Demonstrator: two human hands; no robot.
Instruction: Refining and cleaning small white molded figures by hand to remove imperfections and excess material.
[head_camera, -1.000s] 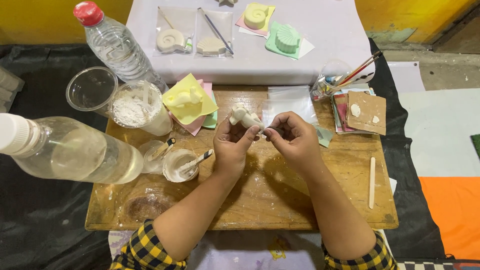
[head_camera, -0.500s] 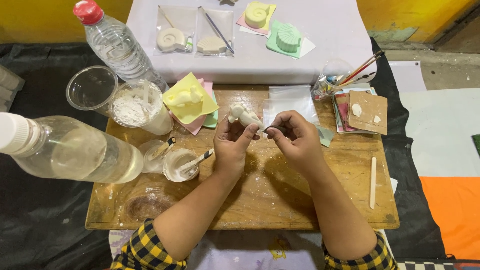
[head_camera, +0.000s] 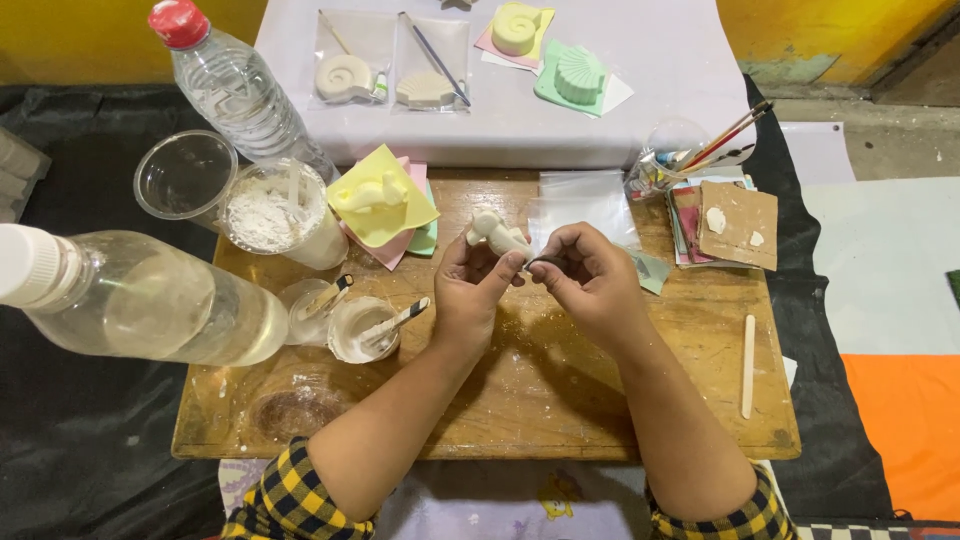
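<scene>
Left hand (head_camera: 472, 290) is gripping a small white figure (head_camera: 497, 234), matte and chalky like plaster, lumpy in shape, above the middle of the wooden board (head_camera: 560, 400). Right hand (head_camera: 590, 285) is curling narrow, fingertips pinching a small dark tool (head_camera: 545, 262) just beside the figure; what kind of tool I cannot tell. Board surface is looking scuffed and dusted with white smears. A cup of white powder (head_camera: 275, 210) is sitting left of the hands, a small cup with pale paste and a stick (head_camera: 365, 328) nearer. A clear plastic bottle (head_camera: 150, 300) is lying at far left. A flat wooden stick (head_camera: 748, 365) is lying on the board's right side
</scene>
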